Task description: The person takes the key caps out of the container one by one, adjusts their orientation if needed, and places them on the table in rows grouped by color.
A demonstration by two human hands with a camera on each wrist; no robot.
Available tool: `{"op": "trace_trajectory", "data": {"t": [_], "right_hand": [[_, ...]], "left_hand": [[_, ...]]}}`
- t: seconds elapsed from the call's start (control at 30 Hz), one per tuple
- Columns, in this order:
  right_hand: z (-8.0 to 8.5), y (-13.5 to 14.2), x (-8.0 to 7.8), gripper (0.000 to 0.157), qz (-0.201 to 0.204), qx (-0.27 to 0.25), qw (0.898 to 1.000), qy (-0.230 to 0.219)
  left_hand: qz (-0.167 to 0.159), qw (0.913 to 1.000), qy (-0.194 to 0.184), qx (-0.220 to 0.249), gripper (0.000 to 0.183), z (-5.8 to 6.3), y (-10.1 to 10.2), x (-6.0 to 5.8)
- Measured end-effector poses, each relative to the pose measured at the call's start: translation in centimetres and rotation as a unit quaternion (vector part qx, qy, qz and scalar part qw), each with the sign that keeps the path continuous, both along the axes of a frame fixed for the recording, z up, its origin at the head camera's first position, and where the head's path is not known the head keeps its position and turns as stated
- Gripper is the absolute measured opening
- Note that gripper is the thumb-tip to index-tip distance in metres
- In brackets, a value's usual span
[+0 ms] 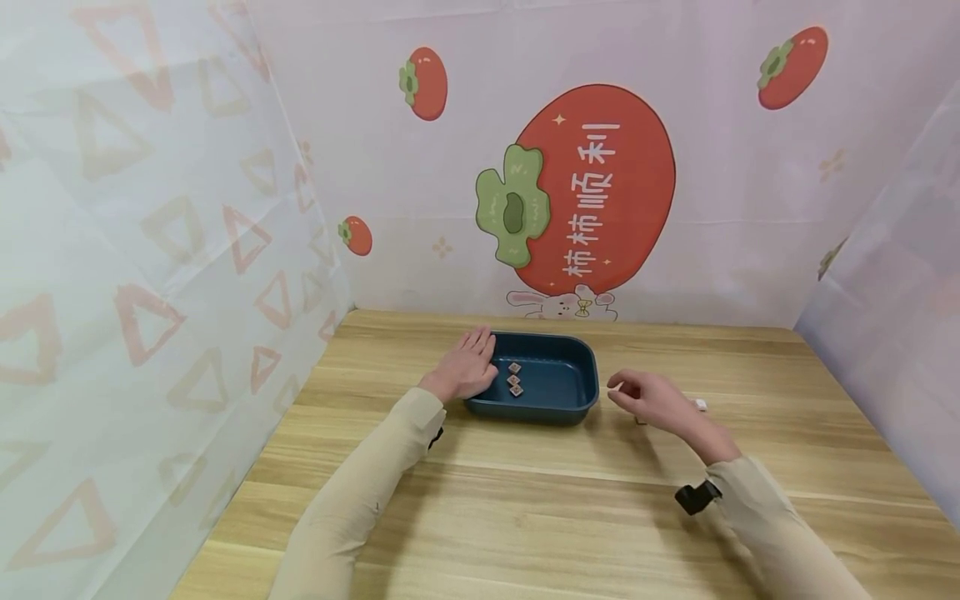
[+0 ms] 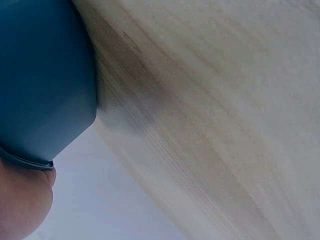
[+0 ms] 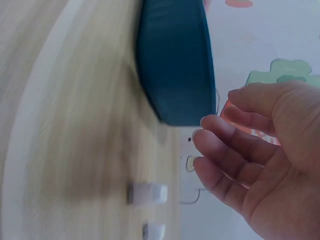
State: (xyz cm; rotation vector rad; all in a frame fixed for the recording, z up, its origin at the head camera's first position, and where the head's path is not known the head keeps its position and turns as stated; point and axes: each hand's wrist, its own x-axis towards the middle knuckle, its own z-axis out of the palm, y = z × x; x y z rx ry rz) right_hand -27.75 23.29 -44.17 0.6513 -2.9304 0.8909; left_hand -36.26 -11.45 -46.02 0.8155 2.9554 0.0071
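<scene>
A dark blue rectangular dish [image 1: 558,412] stands on the table. My left hand [image 1: 467,367] rests on its left rim with the fingers extended. In the left wrist view, part of that hand [image 2: 25,200] lies against the rim. Three small square blocks [image 1: 514,379] with patterned brownish tops sit in a row inside the dish. Just right of the dish, my right hand [image 1: 652,402] hovers above the table, its fingers loosely bent and nothing between them. Near it are a small white block [image 1: 700,405] and another small block [image 1: 641,421], mostly hidden under the hand.
The wooden table [image 1: 510,517] reaches back to a printed cloth wall [image 1: 720,275]. Cloth also hangs along the left and right sides. In the right wrist view, two small pale blocks [image 3: 148,193] stand on the table beyond the dish's end.
</scene>
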Motion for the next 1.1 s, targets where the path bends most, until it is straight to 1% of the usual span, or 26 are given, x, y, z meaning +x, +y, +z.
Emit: {"op": "trace_trajectory", "data": {"t": [0.3, 0.43, 0.53, 0.63, 0.8, 0.93, 1.1], "right_hand": [[1.3, -2.3, -0.3, 0.025, 0.005, -0.004, 1.0, -0.006], [1.6, -3.4, -0.5, 0.025, 0.015, -0.001, 1.0, 0.018], [1.5, -4.2, -0.7, 0.023, 0.028, -0.001, 0.999, 0.035], [1.6, -5.2, -0.9, 0.021, 0.033, -0.005, 0.999, 0.036], [1.6, -6.6, -1.1, 0.019, 0.039, 0.006, 0.998, 0.041], [1.7, -7.7, -1.3, 0.019, 0.045, 0.001, 0.998, 0.034], [1.4, -8.9, -1.8, 0.018, 0.055, -0.005, 0.998, 0.03]], "left_hand": [[0.002, 1.0, 0.005, 0.004, 0.066, -0.2, 0.0, -0.2], [-0.001, 1.0, 0.008, -0.006, 0.065, -0.2, 0.0, -0.2], [-0.002, 0.9999, 0.005, -0.012, 0.065, -0.2, 0.0, -0.1], [-0.001, 0.9999, 0.004, -0.012, 0.065, -0.2, 0.0, -0.1], [-0.005, 1.0, 0.004, -0.007, 0.065, 0.0, 0.0, 0.0], [-0.005, 1.0, 0.003, -0.006, 0.065, 0.1, 0.0, 0.1], [-0.003, 1.0, 0.004, -0.005, 0.065, 0.0, -0.1, 0.1]]}}
